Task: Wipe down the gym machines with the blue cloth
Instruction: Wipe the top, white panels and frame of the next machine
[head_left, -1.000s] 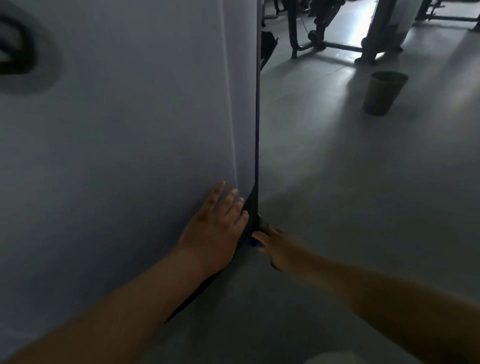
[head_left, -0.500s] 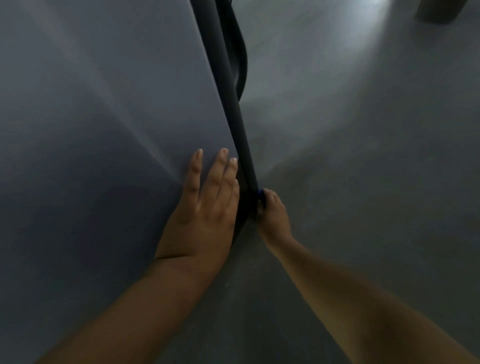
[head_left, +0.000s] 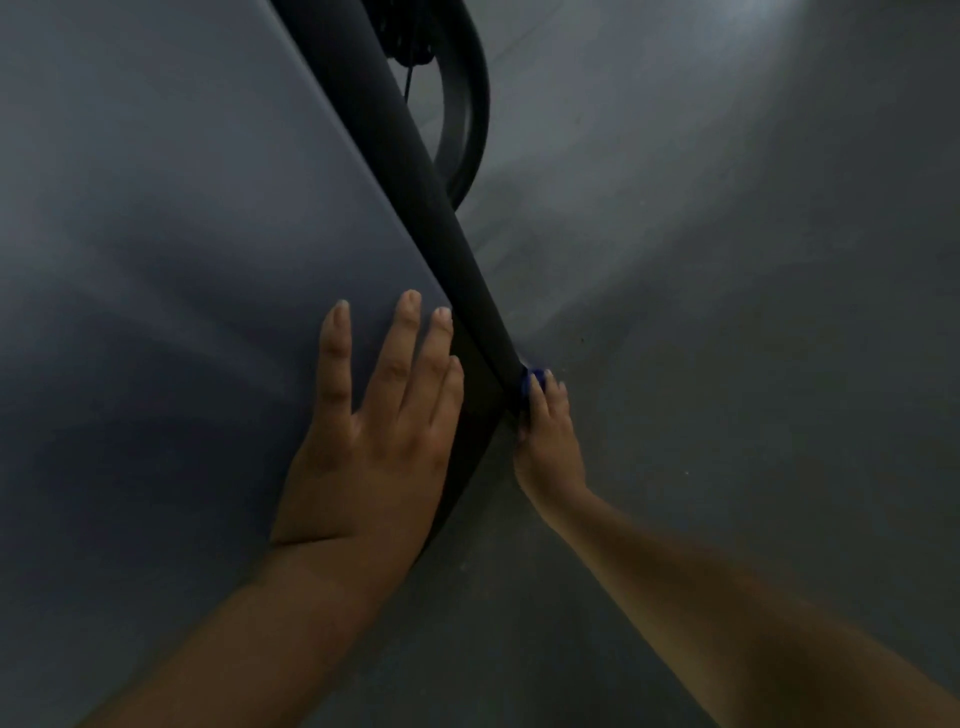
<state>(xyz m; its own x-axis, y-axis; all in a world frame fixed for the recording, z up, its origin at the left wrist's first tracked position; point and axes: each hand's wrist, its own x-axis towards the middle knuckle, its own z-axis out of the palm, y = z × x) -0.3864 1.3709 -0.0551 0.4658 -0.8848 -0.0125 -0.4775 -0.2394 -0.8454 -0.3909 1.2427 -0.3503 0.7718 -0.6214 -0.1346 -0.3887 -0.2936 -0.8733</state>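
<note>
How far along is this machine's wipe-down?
Done: no wiped surface is distinguishable. In hand: the right hand holds the blue cloth against the black bar low down, the left hand flat on the grey panel. Left: probably the bar above and the curved tube behind.

No text, label, brand, number or sign could be read. The flat grey machine panel (head_left: 182, 234), the black frame bar (head_left: 415, 182) along its edge and the grey floor (head_left: 727, 312) showed only plain, dim surfaces.
</note>
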